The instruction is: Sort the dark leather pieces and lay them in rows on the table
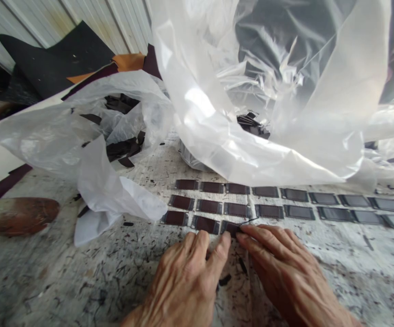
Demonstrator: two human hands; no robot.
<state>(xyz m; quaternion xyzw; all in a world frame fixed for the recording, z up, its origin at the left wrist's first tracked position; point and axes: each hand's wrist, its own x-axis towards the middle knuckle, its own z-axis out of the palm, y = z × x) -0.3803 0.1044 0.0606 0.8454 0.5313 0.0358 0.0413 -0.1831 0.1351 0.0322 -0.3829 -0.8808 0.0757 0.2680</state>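
A small dark maroon rectangular piece (230, 227) lies flat at the right end of the nearest short row, between my two hands. My left hand (192, 272) presses its thumb tip on the lower edge of this piece, its other fingers bent beside the neighbouring piece (206, 224). My right hand (281, 259) has its thumb and fingers drawn together at the piece's right edge. A thin dark strip (250, 221) sticks out above the right fingertips. What lies under those fingertips is hidden.
More such rectangles run in rows (299, 212) to the right. Behind them stands a large clear plastic bag (271, 159) with dark pieces inside. A smaller bag (47, 136) holds dark strips. A worn brown rounded object (22, 216) lies left. Dark scraps litter the pale cloth-like surface (115, 281).
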